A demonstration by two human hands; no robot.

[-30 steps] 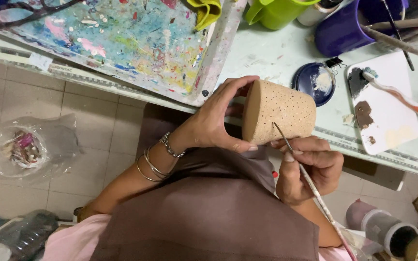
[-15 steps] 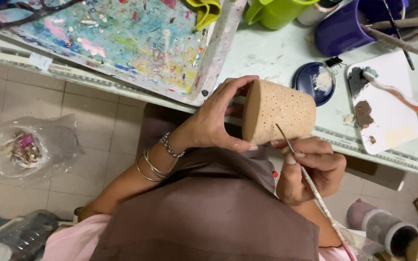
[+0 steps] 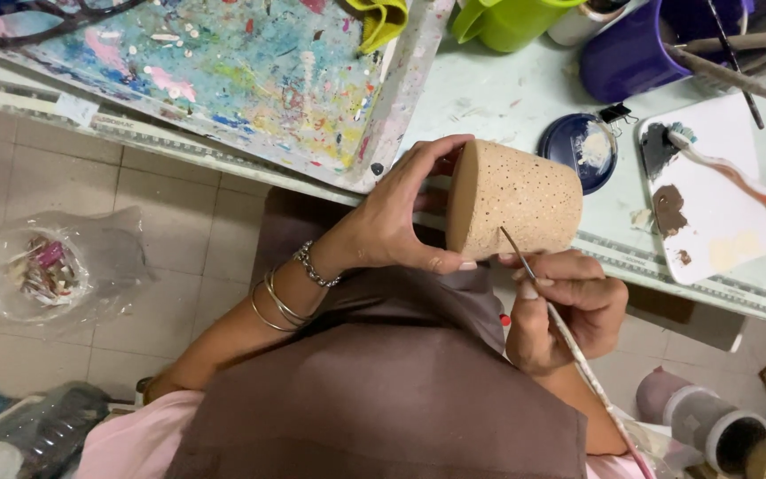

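Speckled cup [image 3: 514, 199]: lying sideways, axis left-right, clamped in left hand [image 3: 398, 217]. Brush [image 3: 569, 341]: pinched in right hand [image 3: 567, 310], just below; tip touching cup's lower wall.

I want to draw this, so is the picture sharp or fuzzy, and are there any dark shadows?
Head view: soft, even light with no glare or hard shadows; the speckled pot in the left hand and the thin brush in the right hand look sharp; straight table edges bend slightly near the frame's sides.
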